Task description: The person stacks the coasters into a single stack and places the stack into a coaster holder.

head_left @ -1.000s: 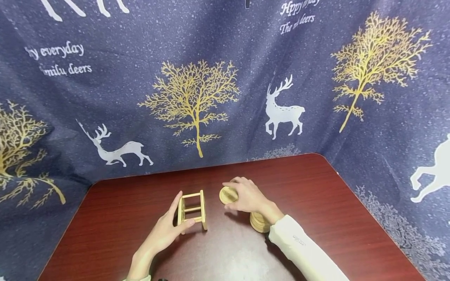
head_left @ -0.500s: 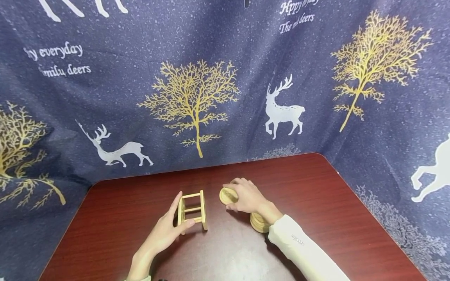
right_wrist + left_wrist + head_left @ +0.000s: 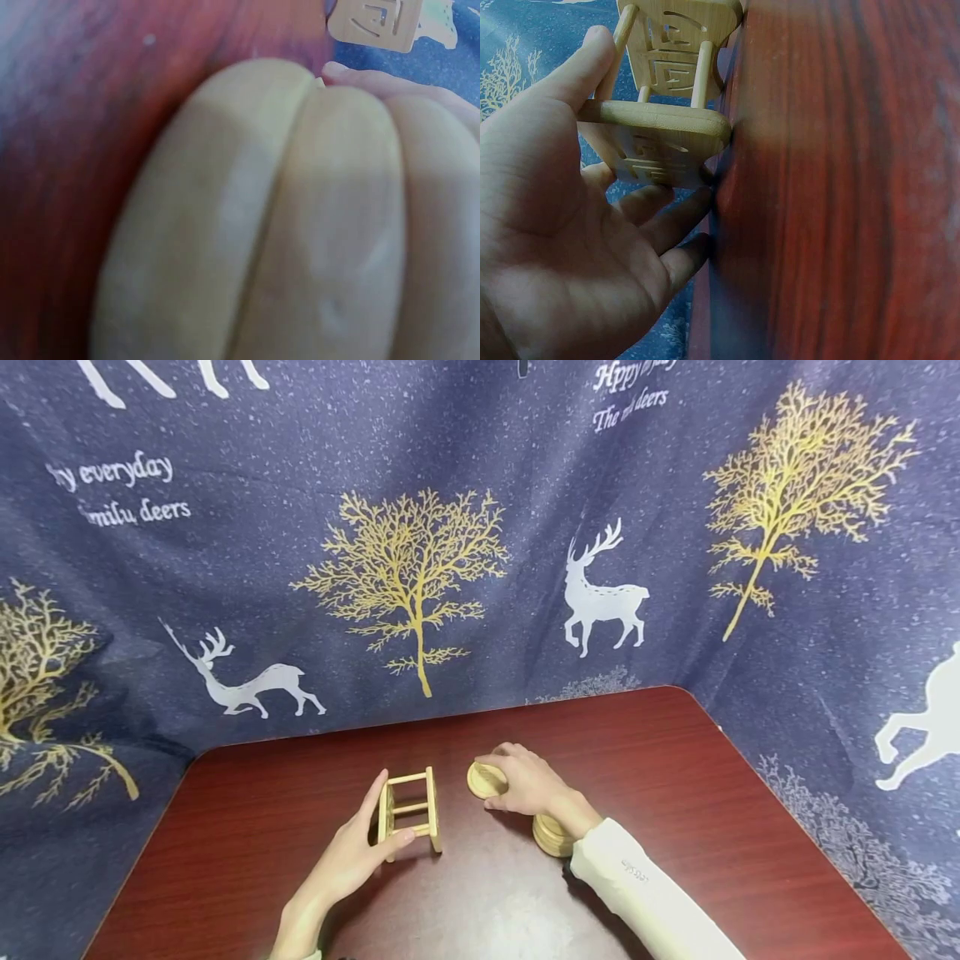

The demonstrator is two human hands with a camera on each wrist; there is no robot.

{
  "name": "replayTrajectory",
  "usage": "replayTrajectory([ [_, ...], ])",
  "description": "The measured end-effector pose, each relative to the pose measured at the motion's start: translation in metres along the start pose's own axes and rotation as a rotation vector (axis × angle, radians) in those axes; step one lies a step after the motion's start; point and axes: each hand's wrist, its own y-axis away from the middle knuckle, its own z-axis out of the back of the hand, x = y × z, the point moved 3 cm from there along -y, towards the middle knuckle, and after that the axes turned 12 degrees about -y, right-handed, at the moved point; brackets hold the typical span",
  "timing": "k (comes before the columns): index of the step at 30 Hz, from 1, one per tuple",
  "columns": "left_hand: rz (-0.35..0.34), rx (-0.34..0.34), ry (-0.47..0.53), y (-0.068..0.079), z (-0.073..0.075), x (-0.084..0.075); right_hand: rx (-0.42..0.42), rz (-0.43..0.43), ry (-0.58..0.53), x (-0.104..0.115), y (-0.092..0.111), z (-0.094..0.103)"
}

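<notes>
My left hand (image 3: 345,856) holds a small pale wooden coaster rack (image 3: 386,818) on the left of the table. In the left wrist view its thumb lies by a rod, and the fingers reach behind the cut-out side panel (image 3: 660,146). My right hand (image 3: 531,783) grips a round wooden coaster (image 3: 483,782) by its edge, to the right of the rack and apart from it. Under the right wrist stands a stack of round coasters (image 3: 553,837), partly covered by the arm. These coasters (image 3: 195,225) loom blurred and edge-on in the right wrist view.
Everything stands on a dark red wooden table (image 3: 480,902) with a rounded far corner. Behind it hangs a blue cloth (image 3: 517,635) printed with deer and trees. A white sleeve (image 3: 645,885) covers the right forearm.
My right hand and the coaster have shifted very slightly, and the coaster's tilt looks a little different. The left hand and the rack stay put.
</notes>
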Motion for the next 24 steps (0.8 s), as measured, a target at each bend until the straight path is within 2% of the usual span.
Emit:
replayTrajectory([
  [13,-0.011,-0.002,0.023,0.0026,0.0019,-0.0023,0.028,0.014,0.009,-0.0009,0.0002,-0.0016],
  [24,-0.014,0.000,-0.025,0.0016,0.0001,0.0011,0.016,0.030,0.025,0.0015,0.0010,-0.0010],
])
